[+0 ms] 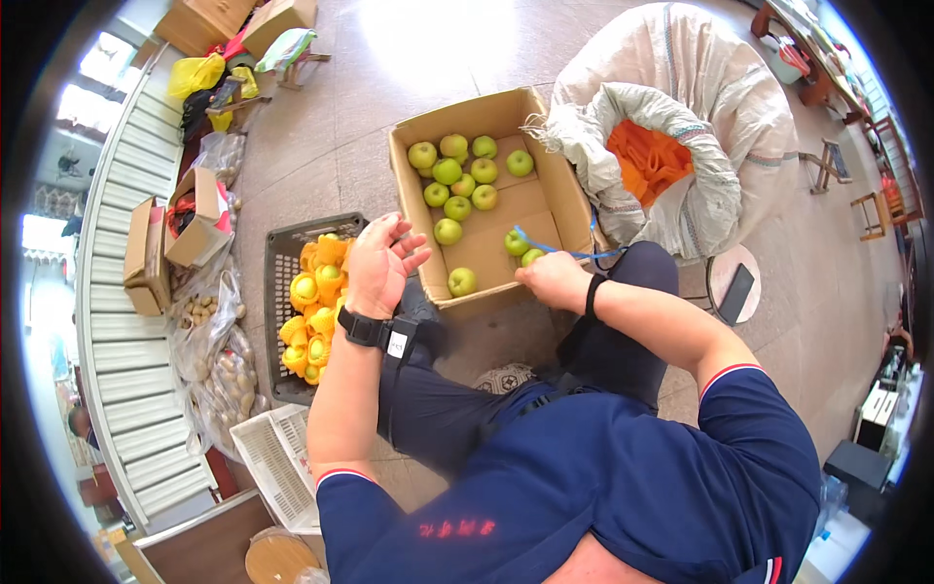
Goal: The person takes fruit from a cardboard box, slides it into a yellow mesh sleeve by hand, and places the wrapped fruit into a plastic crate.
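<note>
My left hand (pixel 385 264) is raised, palm up with fingers apart and nothing in it, between the dark plastic crate (pixel 276 310) and the cardboard box (pixel 503 204). Inside the box lie several loose green apples (pixel 447 171), mostly towards its far left. Over the box's near edge, my right hand (pixel 553 281) has its fingers curled beside a green apple (pixel 532 256); whether it grips anything is hidden. A thin blue strap (pixel 562 252) runs just above this hand. Apples in yellow-orange foam nets (pixel 319 285) fill much of the crate.
Right of the box stands a large white woven sack (pixel 678 66), its rolled mouth showing orange foam nets (pixel 648 162). A phone (pixel 737 292) rests on a round stool (pixel 746 270). To the left are bagged potatoes (pixel 226 376), small cartons (pixel 195 219) and a white plastic basket (pixel 273 460).
</note>
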`<control>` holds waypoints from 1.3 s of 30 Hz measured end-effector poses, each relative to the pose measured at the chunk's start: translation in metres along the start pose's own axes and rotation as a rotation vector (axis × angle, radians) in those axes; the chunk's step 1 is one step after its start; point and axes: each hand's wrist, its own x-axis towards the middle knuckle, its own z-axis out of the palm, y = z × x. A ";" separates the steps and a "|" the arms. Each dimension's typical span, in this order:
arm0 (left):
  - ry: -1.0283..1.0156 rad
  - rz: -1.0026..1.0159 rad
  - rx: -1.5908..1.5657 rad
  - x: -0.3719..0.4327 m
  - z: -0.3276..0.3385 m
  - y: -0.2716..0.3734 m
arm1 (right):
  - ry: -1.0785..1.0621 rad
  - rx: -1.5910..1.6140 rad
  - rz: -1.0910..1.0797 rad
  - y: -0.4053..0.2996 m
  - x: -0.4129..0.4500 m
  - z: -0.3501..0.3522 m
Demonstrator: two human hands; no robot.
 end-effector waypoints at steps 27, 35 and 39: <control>0.028 0.030 -0.047 -0.018 0.007 -0.014 | 0.507 0.242 0.927 0.250 -0.026 -0.049; 0.055 0.006 0.035 -0.008 0.022 -0.031 | 0.366 0.008 1.064 0.294 -0.015 -0.042; 0.085 0.014 0.060 -0.013 0.019 -0.031 | 0.451 0.001 0.794 0.269 -0.024 -0.044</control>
